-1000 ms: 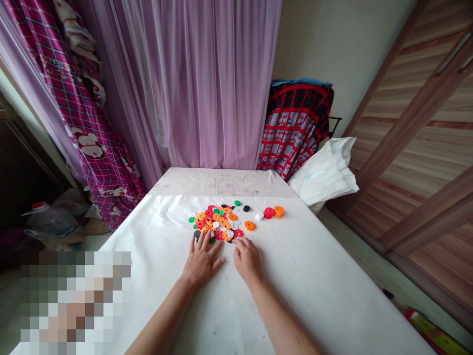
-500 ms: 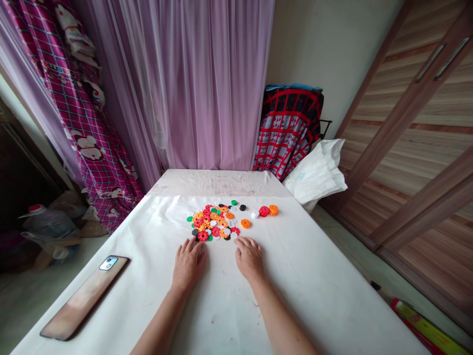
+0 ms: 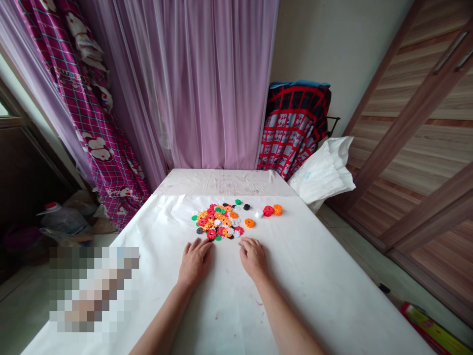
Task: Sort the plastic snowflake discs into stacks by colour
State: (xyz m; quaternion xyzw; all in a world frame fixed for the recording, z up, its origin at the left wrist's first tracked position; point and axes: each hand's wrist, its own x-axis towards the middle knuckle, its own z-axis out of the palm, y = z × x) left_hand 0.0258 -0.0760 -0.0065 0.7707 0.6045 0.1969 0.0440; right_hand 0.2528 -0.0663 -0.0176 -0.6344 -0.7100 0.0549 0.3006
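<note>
A heap of small flower-shaped plastic discs (image 3: 219,221) in red, orange, white, green and black lies on the white table (image 3: 325,276). My left hand (image 3: 194,262) rests palm down just short of the heap, fingers stretched out, holding nothing. My right hand (image 3: 253,256) lies beside it with its fingers loosely curled on the cloth, also holding nothing. A few stray discs sit to the right: an orange one (image 3: 249,223), a white one (image 3: 259,214), a red one (image 3: 268,210) and another orange one (image 3: 277,209).
A blurred-out flat object (image 3: 92,288) lies on the table's left near edge. Purple curtains (image 3: 207,84) hang behind the table. A red checked cloth (image 3: 295,128) and a white bag (image 3: 323,172) stand at the back right. A wooden wardrobe (image 3: 424,138) fills the right.
My left hand has drawn back off the near edge of the heap and now lies just in front of it. My right hand has barely moved.
</note>
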